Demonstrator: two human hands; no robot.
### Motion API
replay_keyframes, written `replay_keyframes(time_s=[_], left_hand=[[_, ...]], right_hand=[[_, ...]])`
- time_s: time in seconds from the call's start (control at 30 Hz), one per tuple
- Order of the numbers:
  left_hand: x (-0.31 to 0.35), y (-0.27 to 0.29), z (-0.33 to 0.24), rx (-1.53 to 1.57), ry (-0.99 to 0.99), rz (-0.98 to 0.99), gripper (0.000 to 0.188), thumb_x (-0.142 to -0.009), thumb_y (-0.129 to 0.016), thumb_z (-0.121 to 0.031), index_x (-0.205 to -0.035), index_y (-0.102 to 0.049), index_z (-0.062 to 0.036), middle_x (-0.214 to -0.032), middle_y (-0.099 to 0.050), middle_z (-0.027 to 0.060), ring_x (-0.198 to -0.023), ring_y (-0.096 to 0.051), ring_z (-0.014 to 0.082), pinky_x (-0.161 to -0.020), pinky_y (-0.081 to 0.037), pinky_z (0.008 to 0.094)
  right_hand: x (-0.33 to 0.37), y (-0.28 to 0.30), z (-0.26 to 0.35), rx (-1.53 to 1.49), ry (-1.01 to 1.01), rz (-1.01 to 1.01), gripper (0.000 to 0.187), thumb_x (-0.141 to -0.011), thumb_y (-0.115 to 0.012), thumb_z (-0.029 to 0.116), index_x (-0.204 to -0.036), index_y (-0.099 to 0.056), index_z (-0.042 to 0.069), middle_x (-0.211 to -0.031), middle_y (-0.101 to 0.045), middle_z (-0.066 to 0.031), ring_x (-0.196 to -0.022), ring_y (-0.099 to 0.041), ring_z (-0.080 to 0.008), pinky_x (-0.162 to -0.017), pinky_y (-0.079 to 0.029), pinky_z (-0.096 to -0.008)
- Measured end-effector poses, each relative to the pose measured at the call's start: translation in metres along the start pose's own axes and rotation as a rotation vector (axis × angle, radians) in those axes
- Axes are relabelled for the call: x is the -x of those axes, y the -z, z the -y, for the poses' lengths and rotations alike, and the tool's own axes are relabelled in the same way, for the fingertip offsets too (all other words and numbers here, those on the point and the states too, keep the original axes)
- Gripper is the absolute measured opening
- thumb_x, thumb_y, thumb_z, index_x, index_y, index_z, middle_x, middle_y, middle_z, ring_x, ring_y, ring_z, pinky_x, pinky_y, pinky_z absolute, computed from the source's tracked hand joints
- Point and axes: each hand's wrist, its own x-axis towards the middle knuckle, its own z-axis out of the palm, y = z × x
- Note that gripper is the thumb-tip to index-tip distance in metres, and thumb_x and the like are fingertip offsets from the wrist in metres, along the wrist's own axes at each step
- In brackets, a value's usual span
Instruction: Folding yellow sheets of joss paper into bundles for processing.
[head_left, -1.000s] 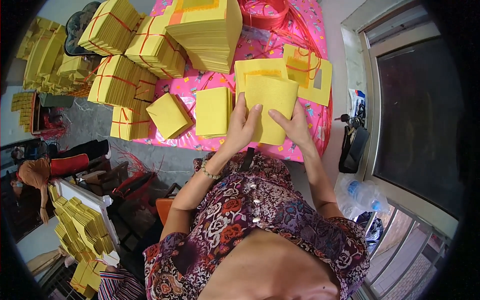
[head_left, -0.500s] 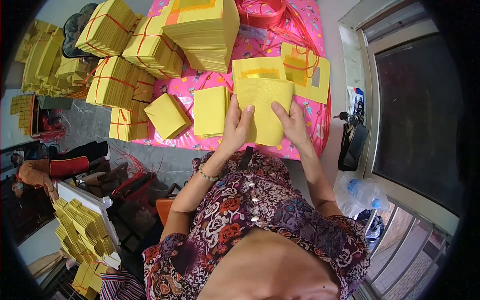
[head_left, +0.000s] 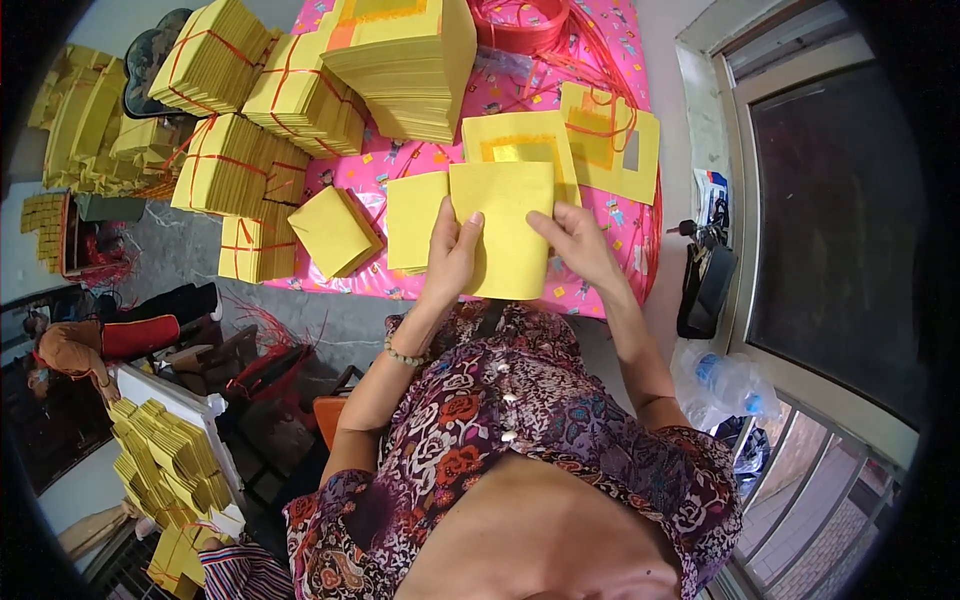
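Between my two hands I hold a folded sheet of yellow paper (head_left: 508, 240), upright, close to the table's front edge. My left hand (head_left: 455, 250) grips its left side, thumb across the front. My right hand (head_left: 580, 240) pinches the right edge with the thumb on top. Beyond the folded sheet lies a flat yellow sheet (head_left: 505, 130) with an orange-bordered gold patch, partly covered. At my left hand is a low pile of folded yellow paper (head_left: 412, 210); farther left sits another small pile (head_left: 335, 232), turned at an angle.
Red-tied bundles of yellow paper (head_left: 235, 165) and a tall paper stack (head_left: 410, 95) fill the left of the pink table cover (head_left: 400, 285). Red strapping (head_left: 520, 30) lies at the back, patched sheets (head_left: 630, 150) at right. Other people (head_left: 75, 345) are at the left.
The folded paper has shifted left and slightly nearer, now overlapping the low pile's edge. Both hands moved left with it; more of the flat patched sheet shows.
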Motion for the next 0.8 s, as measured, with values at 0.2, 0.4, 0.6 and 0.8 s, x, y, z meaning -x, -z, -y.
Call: replay_keyframes(time_s=[0.2,0.4,0.6,0.8], left_hand=[[0.002,0.002,-0.009,0.058,0.082,0.001,0.039,-0.097,-0.042,-0.007,-0.134,-0.034,0.0008,-0.130,-0.050,0.0119,-0.118,-0.049,0.0178,-0.099,-0.039,0.0305],[0.000,0.013,0.000,0.028,0.072,-0.014,0.039,-0.097,-0.042,-0.007,-0.135,-0.034,0.0004,-0.130,-0.050,0.0116,-0.117,-0.049,0.0176,-0.099,-0.039,0.0307],[0.002,0.007,-0.007,0.035,-0.009,-0.052,0.034,-0.096,-0.044,-0.007,-0.128,-0.038,0.0019,-0.122,-0.054,0.0113,-0.112,-0.050,0.0155,-0.096,-0.039,0.0292],[0.003,0.007,-0.011,-0.060,-0.092,-0.107,0.029,-0.097,-0.043,-0.007,-0.125,-0.040,0.0000,-0.117,-0.055,0.0093,-0.107,-0.051,0.0129,-0.093,-0.040,0.0277]], right_hand=[[-0.001,-0.004,-0.012,0.094,0.048,-0.040,0.031,-0.093,-0.057,0.024,-0.102,-0.064,-0.005,-0.083,-0.068,-0.0028,-0.074,-0.059,-0.0057,-0.066,-0.048,-0.0217],[0.008,-0.008,-0.010,0.053,0.017,0.121,0.033,-0.092,-0.059,0.031,-0.093,-0.065,-0.001,-0.075,-0.065,-0.0004,-0.058,-0.057,-0.0042,-0.049,-0.045,-0.0203],[0.009,-0.007,-0.022,0.000,-0.049,0.123,0.031,-0.092,-0.060,0.027,-0.099,-0.065,-0.002,-0.076,-0.065,-0.0004,-0.062,-0.056,-0.0034,-0.053,-0.045,-0.0196],[0.010,-0.007,-0.011,0.133,-0.056,0.169,0.031,-0.092,-0.060,0.022,-0.108,-0.062,-0.004,-0.091,-0.067,-0.0051,-0.077,-0.062,-0.0083,-0.067,-0.050,-0.0234]])
